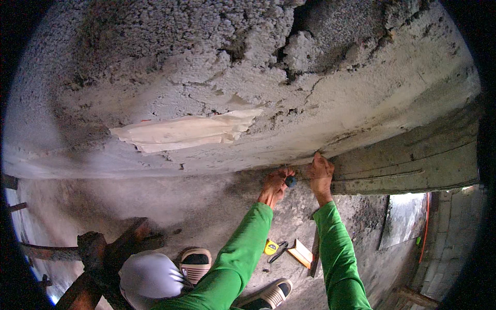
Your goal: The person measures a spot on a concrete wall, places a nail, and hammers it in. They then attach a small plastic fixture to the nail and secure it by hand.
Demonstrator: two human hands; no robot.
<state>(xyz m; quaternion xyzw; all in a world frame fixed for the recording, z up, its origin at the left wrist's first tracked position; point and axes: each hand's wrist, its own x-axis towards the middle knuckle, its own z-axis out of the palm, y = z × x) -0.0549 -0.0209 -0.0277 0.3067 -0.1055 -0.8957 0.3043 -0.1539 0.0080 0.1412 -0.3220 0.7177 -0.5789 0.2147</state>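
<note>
Both my arms, in green sleeves, reach forward to the lower edge of a rough grey cement-like mass (217, 98). My left hand (274, 185) is closed around a small thing with a dark, round blue-black end (291, 181); the rest of it is hidden by my fingers. Just to its right, my right hand (321, 173) is closed, fingers bent, its tips against the mass's lower edge. Whatever lies in those fingers is hidden. A crumpled pale sheet (188, 130) clings to the mass, left of my hands.
On the ground below lie a yellow tape measure (270, 247) with a black strap and a pale angled piece (300, 253). My sandalled feet (196, 264) stand nearby. Dark beams (95, 253) and a white rounded thing (150, 279) are at lower left; a block wall (452, 237) stands right.
</note>
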